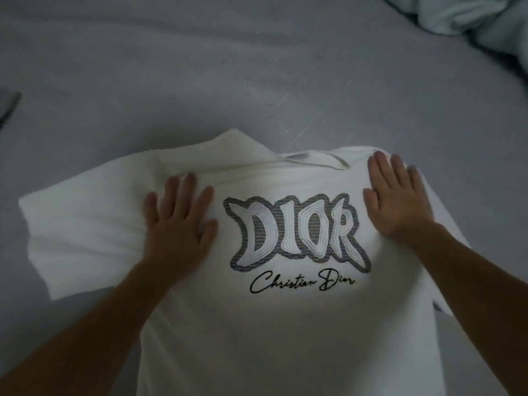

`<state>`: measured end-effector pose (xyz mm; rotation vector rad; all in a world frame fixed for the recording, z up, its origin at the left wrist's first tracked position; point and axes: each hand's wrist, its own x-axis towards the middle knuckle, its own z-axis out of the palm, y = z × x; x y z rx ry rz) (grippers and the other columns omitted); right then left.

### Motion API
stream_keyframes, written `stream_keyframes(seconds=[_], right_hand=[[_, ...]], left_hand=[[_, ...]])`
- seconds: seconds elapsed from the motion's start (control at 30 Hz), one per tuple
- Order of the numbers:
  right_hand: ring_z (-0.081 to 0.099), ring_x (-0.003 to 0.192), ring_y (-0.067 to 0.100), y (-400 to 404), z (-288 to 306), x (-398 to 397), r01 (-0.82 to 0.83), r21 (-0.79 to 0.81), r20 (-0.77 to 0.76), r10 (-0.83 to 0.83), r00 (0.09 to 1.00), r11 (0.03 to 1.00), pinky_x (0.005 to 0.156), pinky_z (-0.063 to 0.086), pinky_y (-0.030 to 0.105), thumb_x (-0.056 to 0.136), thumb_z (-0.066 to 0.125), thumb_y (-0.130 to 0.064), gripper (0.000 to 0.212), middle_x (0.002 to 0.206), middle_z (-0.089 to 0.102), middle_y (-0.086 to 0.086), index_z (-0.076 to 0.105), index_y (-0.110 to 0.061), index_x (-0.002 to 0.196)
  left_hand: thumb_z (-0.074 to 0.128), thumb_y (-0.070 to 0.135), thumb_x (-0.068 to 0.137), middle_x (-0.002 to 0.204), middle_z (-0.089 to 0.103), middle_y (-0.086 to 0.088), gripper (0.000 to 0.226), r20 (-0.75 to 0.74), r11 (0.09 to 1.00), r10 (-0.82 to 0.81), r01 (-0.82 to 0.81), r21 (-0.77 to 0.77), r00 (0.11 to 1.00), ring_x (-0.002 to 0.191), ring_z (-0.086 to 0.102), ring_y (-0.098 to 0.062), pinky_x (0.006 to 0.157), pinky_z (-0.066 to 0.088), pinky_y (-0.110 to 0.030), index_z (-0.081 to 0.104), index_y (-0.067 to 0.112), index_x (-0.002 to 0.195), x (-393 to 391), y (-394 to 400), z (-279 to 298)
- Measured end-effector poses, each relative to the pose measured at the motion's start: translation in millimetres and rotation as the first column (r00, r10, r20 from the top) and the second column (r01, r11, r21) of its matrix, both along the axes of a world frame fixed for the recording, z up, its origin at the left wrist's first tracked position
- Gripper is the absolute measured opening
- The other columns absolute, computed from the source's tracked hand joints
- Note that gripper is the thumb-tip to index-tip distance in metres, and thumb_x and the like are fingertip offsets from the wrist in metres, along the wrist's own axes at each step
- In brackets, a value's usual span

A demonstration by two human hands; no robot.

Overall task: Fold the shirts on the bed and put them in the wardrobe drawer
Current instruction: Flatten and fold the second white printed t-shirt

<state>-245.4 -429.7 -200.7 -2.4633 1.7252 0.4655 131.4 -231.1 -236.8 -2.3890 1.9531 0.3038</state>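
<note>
A white T-shirt point(271, 324) with a grey and white printed logo on the chest lies front up on the grey bed sheet point(257, 81), its collar pointing away from me. Its left sleeve spreads out flat to the left. My left hand point(180, 224) rests flat on the shirt left of the logo, fingers straight and spread. Flat on the shirt's right shoulder, right of the logo, lies my right hand point(397, 201) with its fingers straight. Neither hand grips the cloth.
A crumpled pale green cloth point(480, 21) lies at the far right corner of the bed. A dark object point(8, 107) shows at the left edge. Bare grey sheet stretches beyond the collar.
</note>
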Motion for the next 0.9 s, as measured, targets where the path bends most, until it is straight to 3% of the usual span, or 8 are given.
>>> stream_keyframes(seconds=[0.1,0.2,0.27,0.4,0.53,0.7,0.83,0.9], right_hand=[[0.006,0.151,0.032,3.0,11.1,15.2,0.039,-0.042,0.051,-0.037,0.998,0.998,0.122,0.002,0.053,0.094,0.023,-0.035,0.068,0.166,0.007,0.008,0.013,-0.009,0.156],[0.009,0.151,0.033,47.1,19.4,19.3,0.022,-0.043,0.262,-0.010,0.965,0.999,0.121,0.002,0.052,0.092,0.036,-0.025,0.068,0.164,0.012,0.014,0.017,-0.008,0.155],[0.004,0.153,0.028,83.9,17.1,2.2,-0.015,0.005,0.313,0.013,0.950,1.000,0.123,0.001,0.049,0.097,0.034,-0.031,0.067,0.165,0.009,0.010,0.012,-0.013,0.157],[-0.003,0.153,0.023,100.0,5.9,-82.7,0.051,0.076,0.158,-0.063,0.986,0.996,0.122,-0.005,0.048,0.098,0.016,-0.048,0.068,0.166,0.001,0.005,0.010,-0.018,0.159],[0.006,0.152,0.030,58.0,8.3,-169.3,0.307,0.032,0.091,-0.309,0.947,0.951,0.122,0.007,0.053,0.095,0.016,-0.051,0.073,0.166,0.007,0.012,0.015,-0.013,0.157],[0.050,0.121,0.026,62.3,29.4,-190.7,0.541,0.096,0.485,-0.514,0.708,0.836,0.107,0.037,0.042,0.091,0.037,-0.059,0.064,0.133,0.057,0.010,0.056,-0.016,0.135],[0.060,0.102,0.023,105.6,33.4,-168.5,0.689,0.328,0.523,-0.732,0.437,0.646,0.092,0.052,0.044,0.080,0.068,-0.058,0.060,0.114,0.063,0.000,0.053,-0.023,0.125],[0.064,0.085,0.023,109.0,31.1,-163.7,0.673,0.426,0.566,-0.758,0.324,0.605,0.074,0.053,0.032,0.084,0.072,-0.037,0.029,0.092,0.066,-0.002,0.058,-0.024,0.106]], left_hand=[[0.037,0.048,0.085,0.162,0.020,-0.011,0.068,-0.023,0.984,0.171,-0.169,0.053,0.985,0.150,0.011,-0.038,0.115,0.006,-0.065,0.042,0.017,0.145,-25.3,-18.5,18.1],[0.045,0.032,0.084,0.162,0.017,-0.019,0.070,-0.098,0.958,0.286,-0.285,0.017,0.953,0.150,0.009,-0.040,0.116,0.007,-0.066,0.033,0.005,0.147,-74.0,-45.8,32.1],[0.042,0.031,0.089,0.164,0.011,-0.016,0.068,-0.170,0.993,0.112,-0.118,-0.021,0.979,0.151,0.007,-0.036,0.118,0.009,-0.062,0.026,0.013,0.153,-119.3,-61.2,36.7],[0.025,0.051,0.096,0.166,0.009,-0.006,0.063,-0.134,0.958,-0.282,0.286,0.016,0.950,0.152,0.008,-0.032,0.118,0.012,-0.060,0.022,0.031,0.155,-195.0,-86.7,28.6],[0.024,0.058,0.097,0.166,0.000,-0.005,0.070,-0.117,0.998,-0.049,0.054,0.045,0.992,0.152,-0.002,-0.030,0.118,0.004,-0.060,0.006,0.026,0.157,-184.2,-139.1,15.1],[0.035,0.051,0.097,0.164,0.007,-0.013,0.070,-0.129,0.982,0.182,-0.186,-0.017,0.975,0.150,0.007,-0.036,0.116,0.015,-0.063,0.010,0.018,0.154,-194.4,-193.9,30.6],[0.032,0.051,0.097,0.166,-0.002,-0.008,0.070,-0.212,0.988,-0.149,0.139,-0.063,0.966,0.152,0.003,-0.033,0.117,0.013,-0.058,0.006,0.025,0.158,-269.7,-154.9,35.1],[0.023,0.058,0.096,0.166,-0.002,-0.004,0.069,-0.158,0.967,-0.253,0.256,-0.006,0.954,0.152,0.004,-0.032,0.117,0.012,-0.059,0.008,0.031,0.158,-293.2,-123.2,27.6]])
